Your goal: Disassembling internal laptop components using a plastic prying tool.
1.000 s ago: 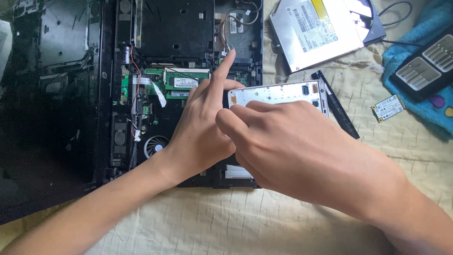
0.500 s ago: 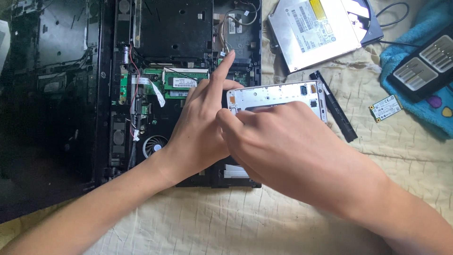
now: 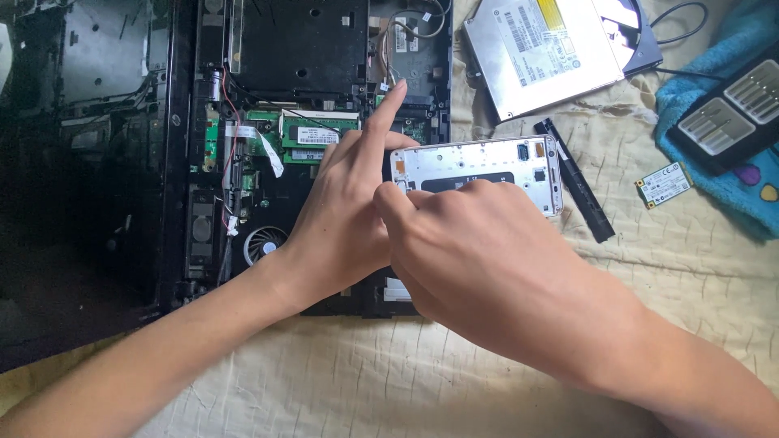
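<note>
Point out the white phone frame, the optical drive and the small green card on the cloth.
white phone frame [image 3: 487,158]: head view, on its bare upper edge.
optical drive [image 3: 540,53]: head view, middle of its metal top.
small green card [image 3: 664,183]: head view, centre of the card.

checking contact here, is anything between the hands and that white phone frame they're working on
Nothing visible. The left hand grips the left edge of the white phone frame directly, and the right hand lies over its lower part, index fingertip on its left end. The open laptop sits underneath, not between.
</note>
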